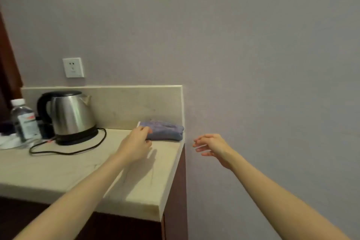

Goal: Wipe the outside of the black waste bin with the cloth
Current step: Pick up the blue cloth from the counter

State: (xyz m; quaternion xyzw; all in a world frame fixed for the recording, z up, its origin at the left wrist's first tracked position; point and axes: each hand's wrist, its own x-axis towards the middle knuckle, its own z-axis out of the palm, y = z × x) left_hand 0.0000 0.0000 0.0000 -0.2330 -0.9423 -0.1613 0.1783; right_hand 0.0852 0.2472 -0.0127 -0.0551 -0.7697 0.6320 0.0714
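My left grip [136, 142] touches the near-left corner of the folded purple cloth [165, 131]; I cannot tell whether it has clenched. The cloth lies in the table's [58, 171] back right corner, right of the kettle [72, 115]. My right grip [212, 145] hangs released off the table's edge.

Folded purple cloth [165, 130] lies at the rear right corner of the desk [58, 171]. The left grip [136, 142] apparently touches its left end; the right grip [211, 145] hangs off-desk, fingers loosely spread.
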